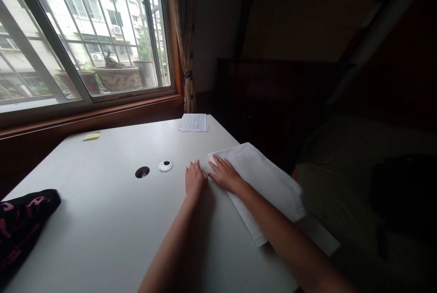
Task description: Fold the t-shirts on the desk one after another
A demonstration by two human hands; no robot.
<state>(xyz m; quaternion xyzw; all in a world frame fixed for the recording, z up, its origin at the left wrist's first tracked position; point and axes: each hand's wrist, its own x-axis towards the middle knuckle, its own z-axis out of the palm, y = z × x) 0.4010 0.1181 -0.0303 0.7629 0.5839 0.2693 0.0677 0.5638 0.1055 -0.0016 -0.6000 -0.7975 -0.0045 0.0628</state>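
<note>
A folded white cloth [259, 172] lies along the right side of the white table [112, 220], part of it reaching past the table's edge. On its near-left corner rests my right hand [224, 173], flat with the fingers spread. My left hand [195, 177] is just left of the cloth, palm down on the tabletop, fingers stretched forward and holding nothing visible. A small gap separates the two hands. Some of the cloth is hidden under my right forearm.
Left of my hands are a round cable hole [142, 172] and its loose cover [165, 166]. Papers [193, 122] lie at the far edge, yellow sticky notes [92, 136] at the far left. Black fabric with pink print [27, 220] covers the near-left edge.
</note>
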